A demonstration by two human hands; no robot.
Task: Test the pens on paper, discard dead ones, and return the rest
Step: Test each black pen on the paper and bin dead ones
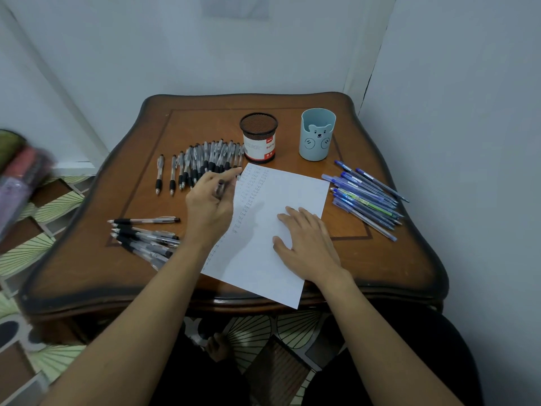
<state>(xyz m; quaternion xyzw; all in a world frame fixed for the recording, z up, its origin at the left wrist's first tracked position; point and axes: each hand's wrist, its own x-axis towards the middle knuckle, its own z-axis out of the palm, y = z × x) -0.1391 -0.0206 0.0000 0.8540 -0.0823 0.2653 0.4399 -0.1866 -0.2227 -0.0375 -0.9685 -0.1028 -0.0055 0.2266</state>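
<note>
While our right hand (pixel 307 244) lies flat with fingers spread on the paper (pixel 260 276), our left hand (pixel 209 205) pinches a pen (pixel 220 187) at the sheet's top-left edge. Black-grip pens (pixel 202 159) crowd just behind it, with mesh cup (pixel 259 137), bear cup (pixel 317 134) and blue pens (pixel 366 197) to the right.

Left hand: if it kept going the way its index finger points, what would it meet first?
Probably the mesh pen cup, though the pen row ends close beside that line and depth is unclear.
</note>
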